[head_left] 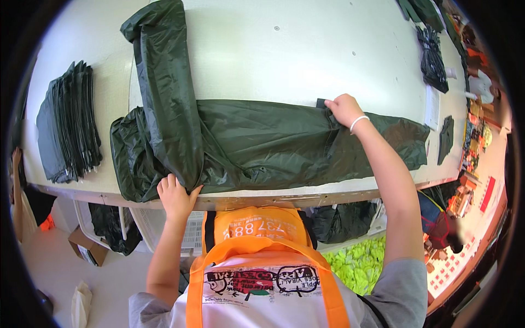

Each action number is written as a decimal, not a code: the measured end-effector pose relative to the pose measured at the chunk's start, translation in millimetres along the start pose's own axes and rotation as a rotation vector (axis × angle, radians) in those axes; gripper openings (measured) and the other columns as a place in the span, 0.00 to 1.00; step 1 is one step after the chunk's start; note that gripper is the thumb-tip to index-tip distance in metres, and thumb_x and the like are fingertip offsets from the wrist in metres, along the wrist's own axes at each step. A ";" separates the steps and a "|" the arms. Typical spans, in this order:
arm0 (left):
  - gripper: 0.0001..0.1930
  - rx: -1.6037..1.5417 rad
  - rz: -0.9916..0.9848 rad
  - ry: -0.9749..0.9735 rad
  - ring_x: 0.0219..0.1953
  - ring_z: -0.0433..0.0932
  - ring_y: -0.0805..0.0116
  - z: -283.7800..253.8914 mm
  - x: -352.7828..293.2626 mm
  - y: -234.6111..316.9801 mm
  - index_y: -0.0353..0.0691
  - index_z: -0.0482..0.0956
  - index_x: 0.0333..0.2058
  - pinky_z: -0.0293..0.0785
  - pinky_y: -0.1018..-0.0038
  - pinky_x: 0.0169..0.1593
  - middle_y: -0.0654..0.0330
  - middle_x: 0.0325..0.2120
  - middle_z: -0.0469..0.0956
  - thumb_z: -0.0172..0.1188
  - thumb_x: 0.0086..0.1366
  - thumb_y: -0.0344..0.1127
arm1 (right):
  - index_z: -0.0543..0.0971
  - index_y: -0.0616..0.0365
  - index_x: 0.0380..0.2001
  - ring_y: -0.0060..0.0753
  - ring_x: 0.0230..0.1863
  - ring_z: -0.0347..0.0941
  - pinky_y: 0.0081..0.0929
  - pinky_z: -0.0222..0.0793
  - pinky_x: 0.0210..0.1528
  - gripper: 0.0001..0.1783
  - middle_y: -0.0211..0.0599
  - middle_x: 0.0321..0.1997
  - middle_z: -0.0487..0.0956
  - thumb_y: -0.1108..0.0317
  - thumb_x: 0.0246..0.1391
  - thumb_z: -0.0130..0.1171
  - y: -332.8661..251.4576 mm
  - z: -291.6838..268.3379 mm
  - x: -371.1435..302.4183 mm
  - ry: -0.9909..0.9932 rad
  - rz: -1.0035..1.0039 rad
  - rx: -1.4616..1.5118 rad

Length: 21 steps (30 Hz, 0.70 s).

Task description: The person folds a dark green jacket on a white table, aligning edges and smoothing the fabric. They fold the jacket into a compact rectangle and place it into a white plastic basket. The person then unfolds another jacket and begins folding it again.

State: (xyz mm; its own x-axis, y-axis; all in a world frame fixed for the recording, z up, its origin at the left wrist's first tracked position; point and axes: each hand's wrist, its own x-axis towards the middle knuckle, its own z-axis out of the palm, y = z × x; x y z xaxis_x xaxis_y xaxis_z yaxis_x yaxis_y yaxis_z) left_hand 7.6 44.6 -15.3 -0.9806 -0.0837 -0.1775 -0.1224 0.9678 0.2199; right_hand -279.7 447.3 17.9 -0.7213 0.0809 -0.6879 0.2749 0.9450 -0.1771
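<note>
A dark green, thin, shiny garment point(268, 143) lies folded along the near edge of the white table. One long strip of it, like a sleeve point(167, 76), runs away from me at the left. My left hand point(176, 198) rests on the near edge at the foot of that strip, thumb and fingers apart, pressing the fabric. On the far edge of the garment, my right hand point(345, 110) has its fingers drawn together at a small dark tab point(321, 103). A white band circles my right wrist.
At the left of the table point(246, 49) stands a stack of folded dark green pieces point(68, 123). A bundle of dark cords point(432, 59) and a small dark piece point(446, 140) lie at the right. Below the edge are a white crate point(150, 225) and bright green items point(355, 265).
</note>
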 end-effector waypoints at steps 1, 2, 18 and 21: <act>0.30 -0.001 0.002 0.004 0.41 0.66 0.52 0.4 2.4 -0.6 0.34 0.73 0.40 0.62 0.60 0.47 0.54 0.35 0.69 0.69 0.45 0.51 | 0.79 0.65 0.22 0.32 0.29 0.76 0.36 0.71 0.34 0.21 0.40 0.26 0.81 0.54 0.54 0.62 11.2 -0.9 9.6 -0.017 0.077 0.147; 0.31 -0.020 0.002 0.012 0.40 0.66 0.52 2.3 2.4 -2.0 0.34 0.73 0.40 0.61 0.60 0.47 0.54 0.35 0.69 0.70 0.44 0.51 | 0.78 0.66 0.31 0.30 0.32 0.75 0.34 0.72 0.38 0.17 0.39 0.34 0.81 0.58 0.58 0.58 24.2 3.5 10.6 -0.111 0.330 0.834; 0.30 -0.064 0.061 0.023 0.40 0.67 0.51 2.6 3.9 -7.6 0.36 0.72 0.42 0.62 0.58 0.47 0.54 0.37 0.70 0.71 0.42 0.46 | 0.65 0.64 0.50 0.19 0.25 0.72 0.18 0.68 0.24 0.25 0.31 0.25 0.75 0.65 0.54 0.62 34.9 18.9 -62.7 0.031 0.013 0.420; 0.30 -0.057 0.054 -0.019 0.40 0.67 0.51 5.5 0.3 -10.6 0.37 0.72 0.42 0.62 0.58 0.47 0.53 0.38 0.71 0.71 0.41 0.46 | 0.64 0.61 0.51 0.18 0.27 0.71 0.17 0.67 0.26 0.21 0.29 0.28 0.74 0.71 0.56 0.57 54.8 21.2 -66.6 0.002 0.098 0.996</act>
State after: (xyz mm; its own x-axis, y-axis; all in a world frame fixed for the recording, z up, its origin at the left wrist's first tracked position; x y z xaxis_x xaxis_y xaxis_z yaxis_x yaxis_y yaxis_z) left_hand 9.4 35.6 -23.0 -0.9829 -0.0261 -0.1823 -0.0780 0.9557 0.2838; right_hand -203.1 487.0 39.1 -0.6675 0.1459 -0.7302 0.7401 0.2374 -0.6291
